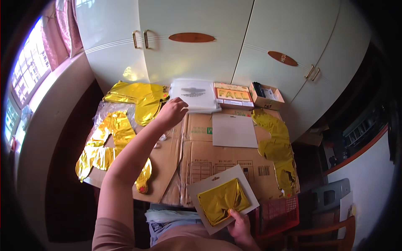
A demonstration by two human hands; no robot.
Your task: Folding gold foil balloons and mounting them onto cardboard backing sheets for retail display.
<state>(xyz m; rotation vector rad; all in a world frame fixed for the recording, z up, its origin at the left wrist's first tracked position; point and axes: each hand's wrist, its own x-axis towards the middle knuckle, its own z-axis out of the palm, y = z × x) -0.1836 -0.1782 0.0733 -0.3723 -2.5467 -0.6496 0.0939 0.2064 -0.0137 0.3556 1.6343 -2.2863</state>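
Observation:
In my right hand (239, 226) is a grey-white hang card (247, 184) with a folded gold foil balloon (220, 201) lying flat on it. My thumb presses on the foil's lower edge, and the card is tilted above the table's front edge. My left arm reaches across the table. My left hand (172, 112), its fingers bent together, is at the left edge of a stack of clear plastic bags (197, 98). Whether the fingertips pinch a bag cannot be made out. Close to that hand lies a pile of flat gold foil balloons (144, 96).
Cardboard (201, 146) covers the table, bearing a blank card (234, 130), gold foil balloons at left (119, 129) and right (274, 144), a printed box (233, 97) and an open carton (267, 96). White cabinets (192, 58) stand behind. A red basket (278, 215) sits below.

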